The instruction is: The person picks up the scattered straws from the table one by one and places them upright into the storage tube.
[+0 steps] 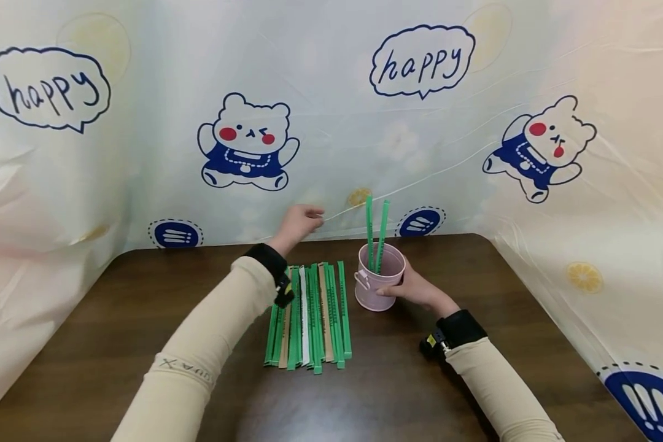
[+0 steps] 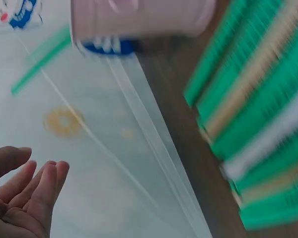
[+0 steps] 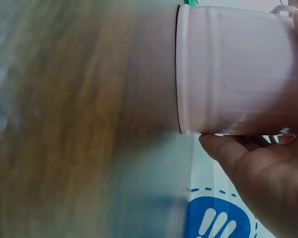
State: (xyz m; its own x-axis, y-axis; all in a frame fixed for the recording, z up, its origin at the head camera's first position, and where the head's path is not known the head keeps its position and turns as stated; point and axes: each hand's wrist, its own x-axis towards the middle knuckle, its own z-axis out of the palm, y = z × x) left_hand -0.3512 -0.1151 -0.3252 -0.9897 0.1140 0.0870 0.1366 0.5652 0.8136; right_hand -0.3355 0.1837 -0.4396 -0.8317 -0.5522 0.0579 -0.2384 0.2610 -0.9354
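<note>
A small pink bucket [image 1: 369,297] stands upright on the table, with two slim green wrapped sticks [image 1: 383,230] rising out of it. My right hand [image 1: 417,285] grips the bucket's right side; in the right wrist view its thumb and palm lie along the pink wall [image 3: 238,74]. Above the table's back edge, my left hand [image 1: 299,226] hangs in the air, its fingers loosely bent and holding nothing. Below it lies a row of similar sticks [image 1: 312,319], mostly green, with a few brown and one white. My left wrist and sleeve cover part of the row's left end.
The brown wooden table [image 1: 409,387] ends at the back against a pale curtain [image 1: 331,80] printed with bears and "happy" bubbles. That curtain also hangs along both sides. The bucket stands just right of the stick row.
</note>
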